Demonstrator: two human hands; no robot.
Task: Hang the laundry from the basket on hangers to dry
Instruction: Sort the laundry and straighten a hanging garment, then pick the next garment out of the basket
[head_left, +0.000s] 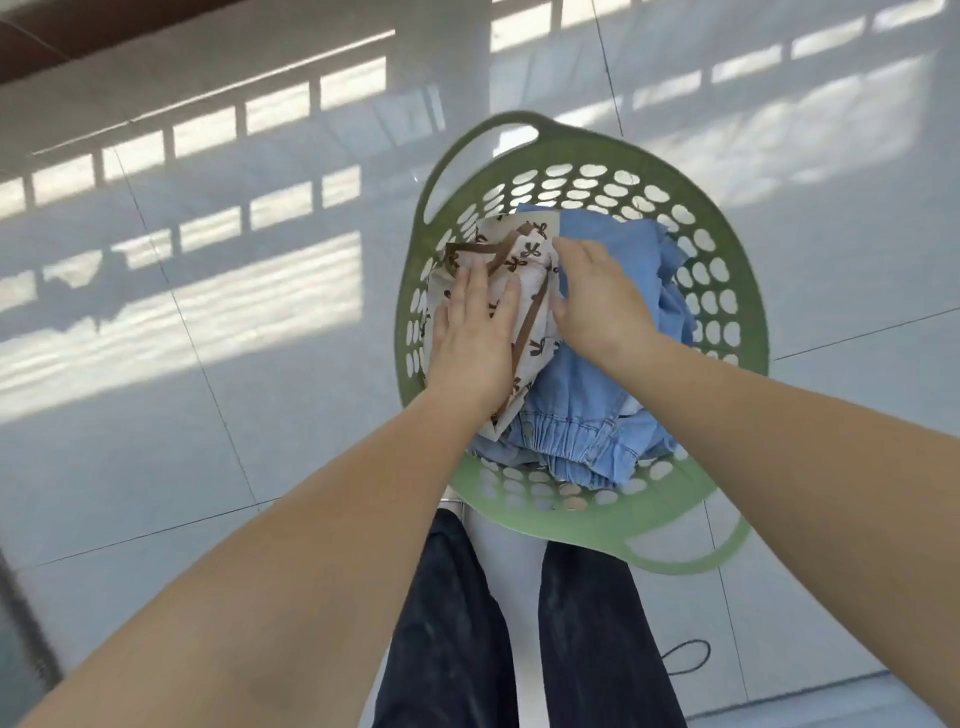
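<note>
A green perforated laundry basket (737, 312) stands on the tiled floor right in front of my legs. Inside lie a white garment with a brown bow print and brown trim (524, 254) and light blue denim clothes (587, 415). My left hand (475, 338) lies flat on the white garment with straight fingers. My right hand (595, 296) reaches down at the seam between the white garment and the blue cloth, its fingers curled into the white fabric's edge. The fingertips of the right hand are hidden in the folds.
Glossy pale floor tiles (260, 364) surround the basket, striped with sunlight and railing shadows. A thin dark cord loop (688, 657) lies on the floor beside my right leg. A dark wooden edge (78, 36) runs along the top left. No hangers are visible.
</note>
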